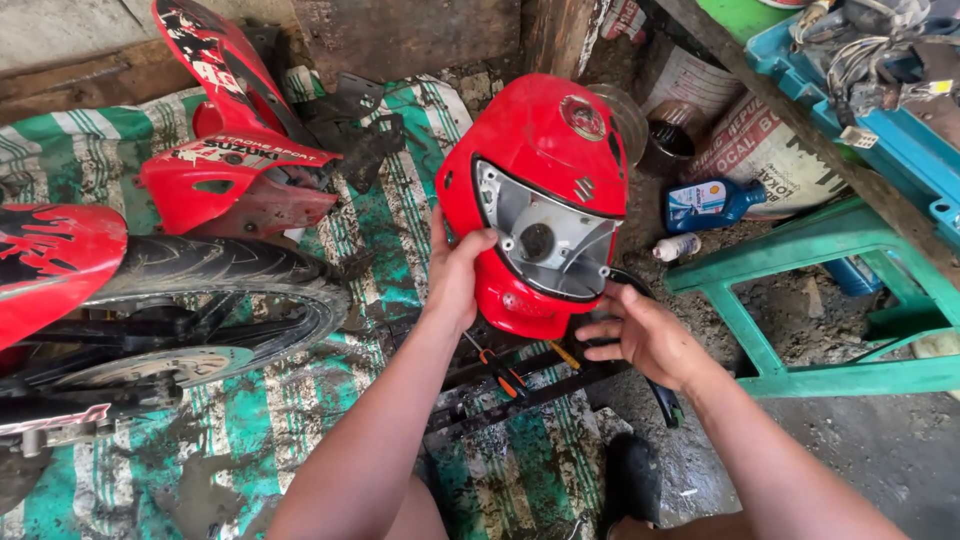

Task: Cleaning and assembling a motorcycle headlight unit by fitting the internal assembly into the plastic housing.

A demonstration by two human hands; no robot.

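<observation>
Above striped mat [300, 440]: 1 red headlight cowl [535, 170], 2 hands; left hand [455, 275] fingers clamped on cowl, right hand [640, 335] fingers apart.

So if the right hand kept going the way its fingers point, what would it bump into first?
Probably the red headlight cover. The right hand has its fingers pointing up and left at the cover's lower edge, nearly touching it. Depth is hard to judge, so it may already be in contact.

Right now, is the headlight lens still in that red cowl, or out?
Out. The red cowl shows a bare grey housing with an empty centre hole, no lens over it; both hands hold the cowl.
</observation>
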